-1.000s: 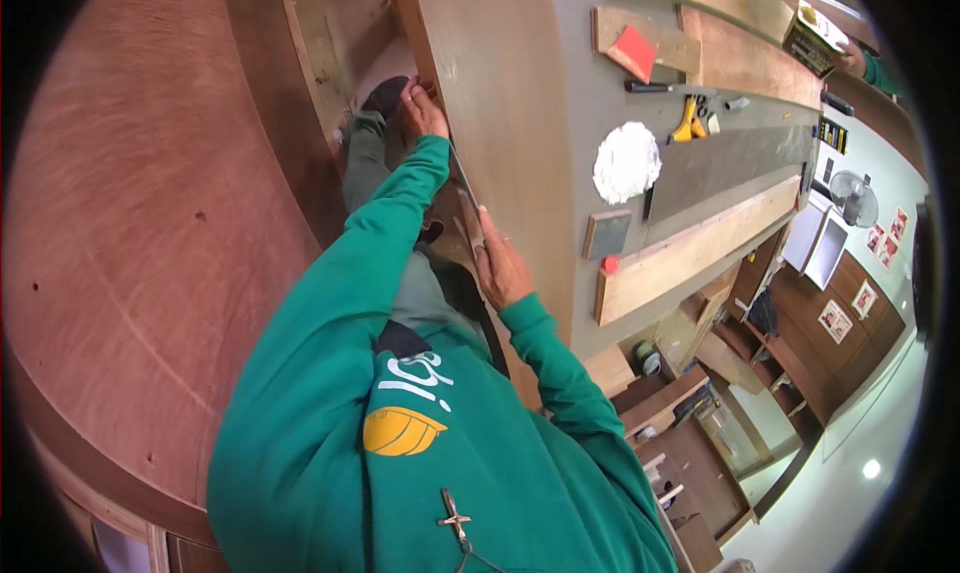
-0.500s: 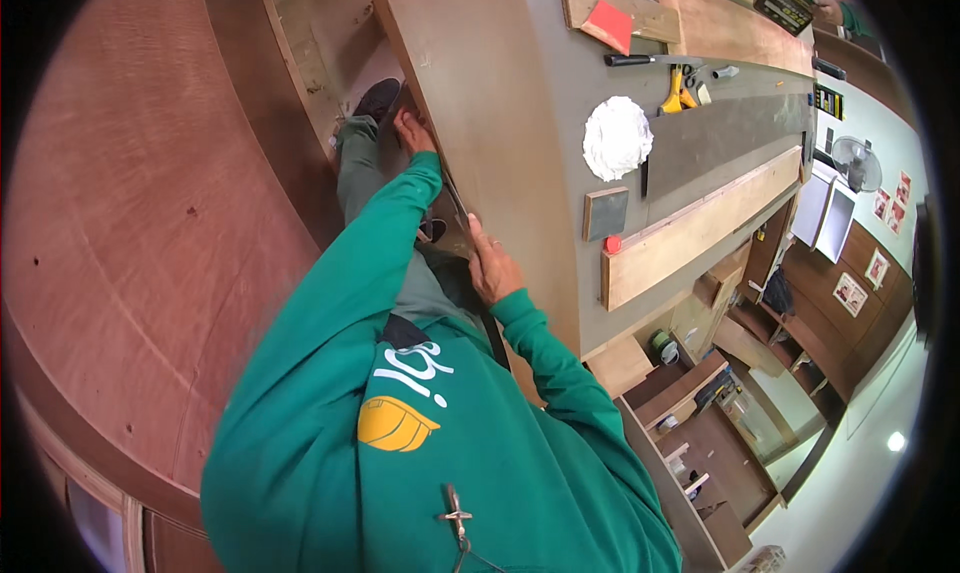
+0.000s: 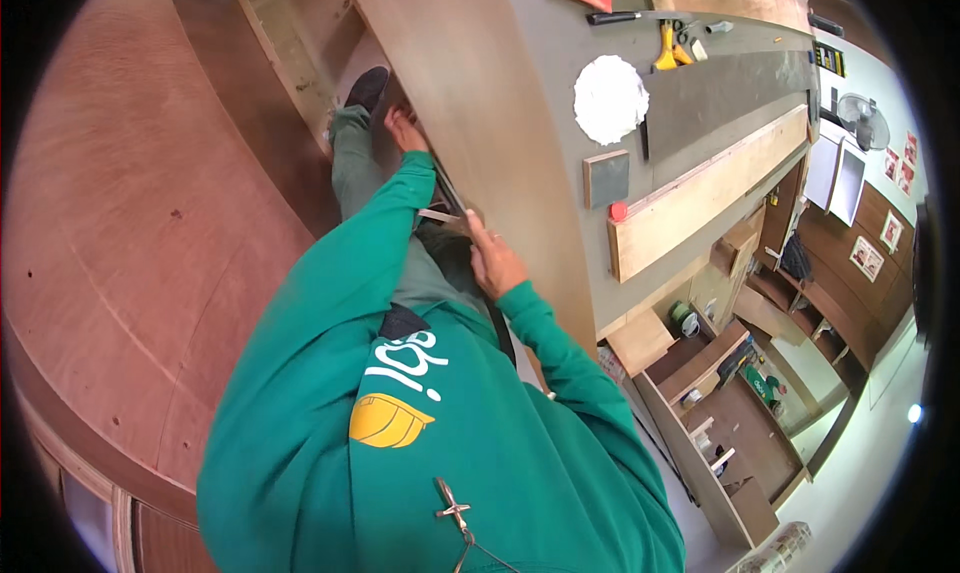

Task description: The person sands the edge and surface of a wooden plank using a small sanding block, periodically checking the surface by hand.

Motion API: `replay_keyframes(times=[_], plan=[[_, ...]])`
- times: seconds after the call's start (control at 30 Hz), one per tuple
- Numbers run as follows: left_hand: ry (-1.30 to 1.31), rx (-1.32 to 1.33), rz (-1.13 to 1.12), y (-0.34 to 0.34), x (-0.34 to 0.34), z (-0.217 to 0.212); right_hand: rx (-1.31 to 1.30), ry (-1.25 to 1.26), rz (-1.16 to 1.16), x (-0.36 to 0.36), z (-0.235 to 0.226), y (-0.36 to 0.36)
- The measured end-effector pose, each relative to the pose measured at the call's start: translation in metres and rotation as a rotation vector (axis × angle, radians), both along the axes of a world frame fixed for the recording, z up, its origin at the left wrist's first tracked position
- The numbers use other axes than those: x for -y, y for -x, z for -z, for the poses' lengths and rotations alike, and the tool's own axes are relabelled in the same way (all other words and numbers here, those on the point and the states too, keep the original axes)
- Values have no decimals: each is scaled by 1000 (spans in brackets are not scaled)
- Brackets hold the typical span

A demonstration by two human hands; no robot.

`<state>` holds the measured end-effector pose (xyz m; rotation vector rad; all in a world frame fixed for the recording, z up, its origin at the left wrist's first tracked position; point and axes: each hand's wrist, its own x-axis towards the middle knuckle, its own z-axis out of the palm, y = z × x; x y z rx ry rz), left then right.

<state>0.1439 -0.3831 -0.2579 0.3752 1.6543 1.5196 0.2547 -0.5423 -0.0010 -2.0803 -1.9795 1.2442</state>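
Along the edge of a long brown wooden panel [image 3: 510,143] runs a dark, narrow strip [image 3: 447,187]. My right hand [image 3: 497,263] is closed at the strip's near end, with a finger laid along it by the panel's edge. Farther off, my left hand [image 3: 404,133] is beside the same edge with its fingers curled. What they grip is hidden in shade. A pale thin piece [image 3: 437,215] shows under my left sleeve, its kind unclear. My legs and a dark shoe [image 3: 368,88] are below, between the panel and a large reddish wooden board on the left.
The reddish board [image 3: 140,233] fills the left side. On the grey worktop right of the panel lie a round white pad [image 3: 610,100], a small grey-faced block [image 3: 606,179], a red cap [image 3: 618,211], a light plank [image 3: 715,198], a knife [image 3: 615,18] and yellow-handled tool [image 3: 667,48].
The view has shifted, so the worktop things sit higher. Both hands stay in nearly the same places along the panel's edge. The pale piece under my left sleeve has come into sight.
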Motion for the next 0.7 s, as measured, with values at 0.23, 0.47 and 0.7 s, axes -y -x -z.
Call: replay_keyframes(times=[0.23, 0.47, 0.7], plan=[[58, -137, 173, 2, 2, 26, 35, 54, 8, 15, -9, -7], [341, 286, 499, 97, -32, -33, -232, -99, 174, 23, -61, -36], [161, -10, 150, 252, -103, -105, -283, -257, 436, 98, -92, -88]])
